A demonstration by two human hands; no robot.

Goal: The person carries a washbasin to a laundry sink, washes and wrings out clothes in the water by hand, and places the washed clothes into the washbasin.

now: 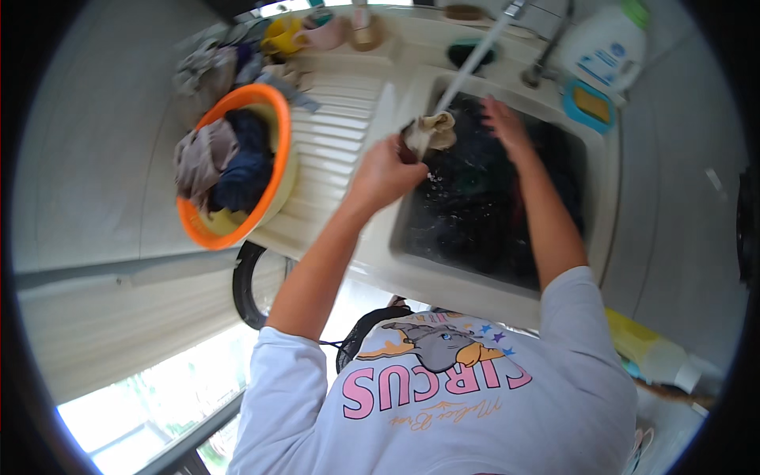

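Note:
My left hand (386, 178) grips a small beige and dark cloth (436, 130), bunched up at the left rim of the sink. A stream of running water (469, 74) comes down from the faucet (515, 8) onto or just behind this cloth. Over the far part of the basin is my right hand (506, 127), slightly blurred, with its fingers apart and nothing in it. Dark water fills the sink (601, 196), and dark fabric (558, 160) seems to lie in it, though its shape is hard to make out.
An orange-rimmed basin (285, 160) of clothes (208, 154) stands left on the ribbed washboard (332, 124). Along the back are a yellow cup (284, 35), a pink cup (325, 35) and a dark brush (472, 52). A detergent bottle (605, 47) and sponge in a blue dish (589, 105) are right.

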